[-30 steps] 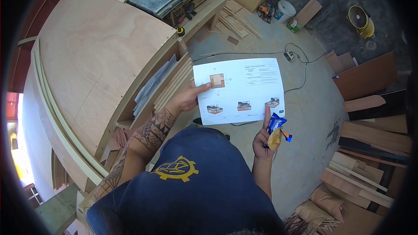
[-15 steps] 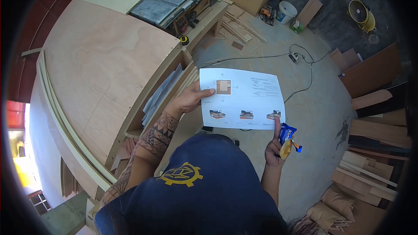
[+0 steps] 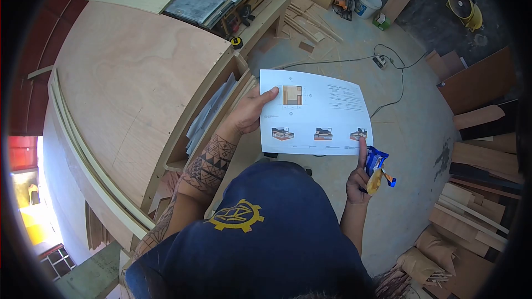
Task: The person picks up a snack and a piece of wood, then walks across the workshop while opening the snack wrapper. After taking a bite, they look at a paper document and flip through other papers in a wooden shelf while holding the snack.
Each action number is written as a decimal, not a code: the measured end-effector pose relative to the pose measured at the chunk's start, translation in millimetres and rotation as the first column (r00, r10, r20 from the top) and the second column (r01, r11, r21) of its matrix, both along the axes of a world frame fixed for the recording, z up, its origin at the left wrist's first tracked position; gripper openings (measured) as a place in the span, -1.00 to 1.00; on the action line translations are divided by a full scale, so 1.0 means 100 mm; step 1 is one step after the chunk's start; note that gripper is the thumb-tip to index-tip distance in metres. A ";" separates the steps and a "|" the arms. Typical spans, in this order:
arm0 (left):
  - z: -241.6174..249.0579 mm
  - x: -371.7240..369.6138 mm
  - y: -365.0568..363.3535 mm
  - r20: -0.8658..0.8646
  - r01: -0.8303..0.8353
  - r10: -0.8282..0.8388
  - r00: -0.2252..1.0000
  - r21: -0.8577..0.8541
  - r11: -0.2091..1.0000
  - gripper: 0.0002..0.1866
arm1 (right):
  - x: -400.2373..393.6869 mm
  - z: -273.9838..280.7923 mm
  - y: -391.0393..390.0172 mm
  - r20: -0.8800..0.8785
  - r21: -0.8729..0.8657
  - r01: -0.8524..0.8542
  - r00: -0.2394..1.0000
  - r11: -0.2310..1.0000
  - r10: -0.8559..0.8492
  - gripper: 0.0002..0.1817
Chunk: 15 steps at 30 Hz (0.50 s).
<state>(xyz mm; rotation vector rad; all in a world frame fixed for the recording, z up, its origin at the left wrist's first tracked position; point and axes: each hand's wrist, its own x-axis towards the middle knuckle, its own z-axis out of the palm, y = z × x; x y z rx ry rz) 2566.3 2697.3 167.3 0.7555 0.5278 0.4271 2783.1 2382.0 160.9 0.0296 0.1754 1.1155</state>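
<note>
A white printed sheet (image 3: 310, 113) with a square plan drawing and three small furniture pictures is spread out in front of me. My left hand (image 3: 250, 109) grips its left edge, thumb on top and the other fingers behind. My right hand (image 3: 357, 182) has its index finger stretched against the lower right picture. The other fingers are curled round a crinkled blue and gold wrapper (image 3: 377, 160), which sticks out to the right; its contents cannot be made out.
Left of me stands a large plywood-topped workbench (image 3: 133, 72) with a tape measure (image 3: 236, 42) at its corner and a table saw (image 3: 202, 3) beyond. A power cord (image 3: 400, 86) crosses the floor. Wood boards (image 3: 476, 160) lie along the right; a bucket (image 3: 368, 3) stands behind.
The sheet and both hands have shifted slightly up and right in view. My left thumb still presses the sheet, and my right index finger stays on the same picture.
</note>
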 end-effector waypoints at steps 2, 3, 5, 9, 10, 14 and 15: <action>-0.01 -0.01 0.02 0.003 0.029 -0.029 1.000 -0.002 1.000 -0.42 | -0.01 0.03 0.03 -0.004 0.001 0.008 1.000 1.000 -0.008 -0.15; -0.02 0.01 0.03 0.003 0.027 -0.027 1.000 -0.002 1.000 -0.42 | 0.01 0.04 0.04 -0.003 0.002 0.006 1.000 1.000 -0.006 -0.15; -0.09 0.02 0.05 0.027 0.022 -0.021 0.999 -0.011 1.000 -0.42 | 0.02 0.03 0.04 0.009 0.006 0.005 1.000 1.000 -0.005 -0.15; -0.06 0.05 0.06 0.018 0.017 -0.017 1.000 -0.014 1.000 -0.41 | 0.06 0.05 0.07 -0.015 0.034 -0.029 0.999 0.999 0.030 -0.15; -0.05 0.06 0.07 0.017 0.016 -0.016 1.000 -0.002 1.000 -0.40 | 0.06 0.05 0.08 -0.008 0.036 -0.025 1.000 0.999 0.026 -0.15; 0.00 0.06 0.07 -0.004 0.033 -0.033 0.999 -0.008 0.999 -0.38 | 0.05 0.03 0.04 -0.013 0.003 0.007 1.000 1.000 -0.007 -0.15; -0.02 0.06 0.07 -0.004 0.034 -0.034 0.999 -0.010 0.999 -0.38 | 0.04 0.04 0.03 -0.013 0.001 0.009 1.000 1.000 -0.009 -0.15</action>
